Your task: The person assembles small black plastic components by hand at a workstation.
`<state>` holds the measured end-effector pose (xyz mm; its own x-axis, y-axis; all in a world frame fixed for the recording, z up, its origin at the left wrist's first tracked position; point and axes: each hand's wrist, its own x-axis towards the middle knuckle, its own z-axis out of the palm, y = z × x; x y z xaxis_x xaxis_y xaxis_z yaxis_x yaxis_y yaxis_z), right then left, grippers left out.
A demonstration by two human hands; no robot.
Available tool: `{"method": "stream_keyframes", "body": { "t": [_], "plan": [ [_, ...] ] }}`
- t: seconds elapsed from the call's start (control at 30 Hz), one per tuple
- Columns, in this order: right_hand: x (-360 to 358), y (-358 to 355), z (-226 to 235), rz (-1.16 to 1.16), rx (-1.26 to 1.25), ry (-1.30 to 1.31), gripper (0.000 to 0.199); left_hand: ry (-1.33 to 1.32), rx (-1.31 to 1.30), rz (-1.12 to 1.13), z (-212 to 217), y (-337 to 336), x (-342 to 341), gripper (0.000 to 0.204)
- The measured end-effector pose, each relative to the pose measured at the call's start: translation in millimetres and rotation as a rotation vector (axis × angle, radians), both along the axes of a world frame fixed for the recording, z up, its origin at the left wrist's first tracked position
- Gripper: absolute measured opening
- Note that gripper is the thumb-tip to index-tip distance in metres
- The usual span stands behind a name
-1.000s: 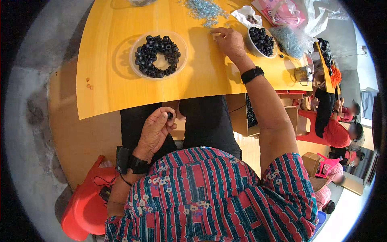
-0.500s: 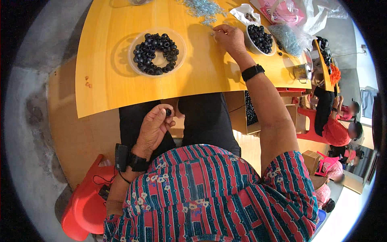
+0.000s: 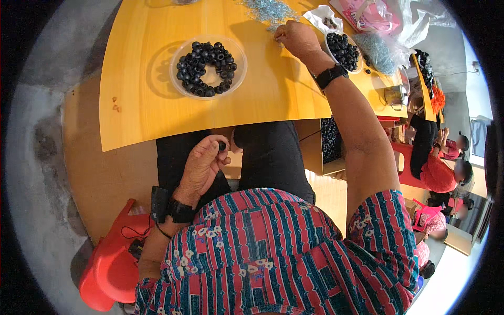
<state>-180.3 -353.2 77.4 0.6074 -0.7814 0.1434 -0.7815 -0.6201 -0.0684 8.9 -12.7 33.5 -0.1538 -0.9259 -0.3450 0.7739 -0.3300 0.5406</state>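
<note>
Your left hand [image 3: 202, 167] is below the near edge of the yellow wooden table [image 3: 136, 105], over your lap. Its fingers are curled closed, and the thumb and forefinger pinch one small black ring-shaped part [image 3: 222, 146] at the fingertips. The part sits just under the table's near edge, clear of the tabletop.

Your right hand [image 3: 296, 38] is extended across the table to its far side. The fingers are bent down onto the surface at the near fringe of a loose pile of small pale-blue metal pieces [image 3: 270, 9]. Whether the fingertips hold one of those pieces cannot be told from this view; the fingertips are hidden under the knuckles.

A round clear plastic bowl [image 3: 176, 84] stands on the table on the left of your right hand, well apart from it. It holds many black ring-shaped parts [image 3: 207, 68] arranged in a loop around the bowl's bare centre.

A second, smaller bowl of black ring-shaped parts [image 3: 344, 51] stands on the table just beside your right wrist, on its right. A black wristband [image 3: 332, 76] circles that wrist. A similar black band [image 3: 181, 211] circles your left wrist.

A clear bag of pale-blue pieces [image 3: 379, 52] lies on the table to the right of the smaller bowl. A red plastic stool [image 3: 107, 268] stands off the table's near-left corner, beside your left elbow.
</note>
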Motion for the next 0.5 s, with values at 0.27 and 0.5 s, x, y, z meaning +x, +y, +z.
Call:
{"method": "stream_keyframes", "body": {
  "t": [0.27, 0.5],
  "plan": [
    [11.8, 10.7, -12.5, 0.107, -0.098, 0.041, 0.018, 0.032, -0.008, 0.026, 0.0, 0.9, -1.3, 0.023],
    [15.3, 37.0, -16.1, 0.277, -0.182, -0.018, 0.013, 0.017, -0.033, 0.01, -4.2, 1.7, -1.8, 0.024]
  ]
}}
